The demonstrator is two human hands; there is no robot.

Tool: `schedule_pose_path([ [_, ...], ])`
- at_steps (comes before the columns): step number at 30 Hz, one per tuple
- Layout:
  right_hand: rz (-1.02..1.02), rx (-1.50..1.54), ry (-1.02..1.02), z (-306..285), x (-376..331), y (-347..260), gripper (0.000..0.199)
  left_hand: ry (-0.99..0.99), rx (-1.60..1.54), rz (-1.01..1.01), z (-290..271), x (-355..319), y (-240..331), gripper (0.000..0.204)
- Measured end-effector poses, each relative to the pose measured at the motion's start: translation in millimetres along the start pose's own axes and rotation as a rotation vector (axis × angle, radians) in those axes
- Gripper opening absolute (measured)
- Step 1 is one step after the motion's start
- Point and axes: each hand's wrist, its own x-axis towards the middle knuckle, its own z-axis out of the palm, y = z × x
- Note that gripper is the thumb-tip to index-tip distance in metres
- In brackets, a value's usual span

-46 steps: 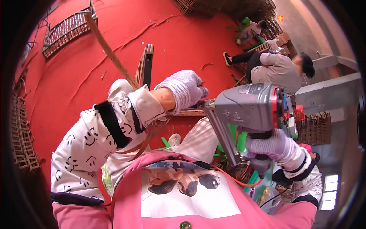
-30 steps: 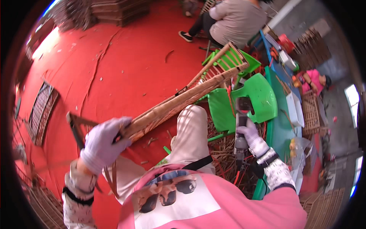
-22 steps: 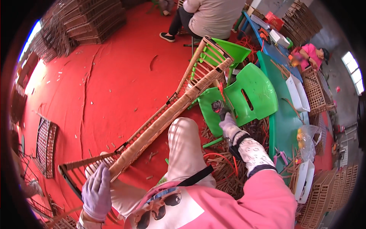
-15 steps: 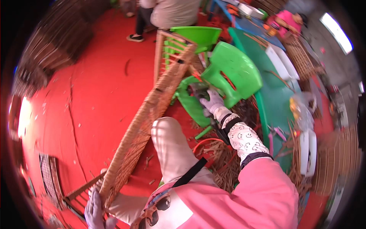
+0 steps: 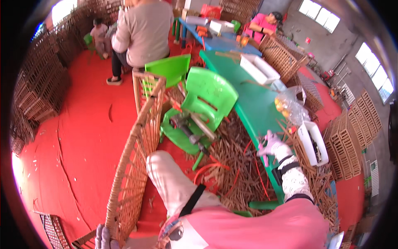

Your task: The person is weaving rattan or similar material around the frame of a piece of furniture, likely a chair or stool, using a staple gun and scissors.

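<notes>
A long woven wicker basket (image 5: 132,166) stands tilted against my left side, its slatted far end beside a green chair. At its near end, low in the picture, my gloved left hand (image 5: 104,237) grips the rim; the lower part of the hand is cut off. Over the edge of the green table (image 5: 244,97), my gloved right hand (image 5: 274,147) has its fingers bent around a pink-handled tool (image 5: 265,159); the tool's working end is hidden. A power tool (image 5: 184,126) with a dark body lies on the green chair (image 5: 211,93) in front of me.
Wood scraps (image 5: 236,166) and a red hose (image 5: 207,168) cover the floor by my knee. White trays (image 5: 313,143) and a plastic bag (image 5: 294,106) sit on the table. Stacked baskets (image 5: 352,137) stand right. A seated person (image 5: 145,33) and another in pink (image 5: 263,25) are farther off.
My right hand has left the power tool on the chair and moved right to the pink-handled tool on the table. My view has turned right; my left hand stays at the basket's near end.
</notes>
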Motion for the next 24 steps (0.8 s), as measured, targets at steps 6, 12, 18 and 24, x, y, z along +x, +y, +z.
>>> schedule_pose_path([
  [6,0.048,0.107,0.225,17.6,6.9,13.2,0.083,0.025,0.015,0.015,-0.9,-12.8,-5.6,0.029],
  [12,-0.279,1.771,0.103,-29.8,-17.4,13.7,0.016,0.072,0.015,0.130,1.7,-18.3,-13.4,0.035],
  [18,-1.020,1.884,-0.777,-19.3,-93.4,-154.9,0.022,0.184,0.110,0.221,8.0,-16.3,-10.8,0.036],
  [24,-0.685,1.495,-1.951,62.4,-210.8,-243.2,0.036,0.226,0.059,0.180,8.6,-18.1,-7.4,0.030],
])
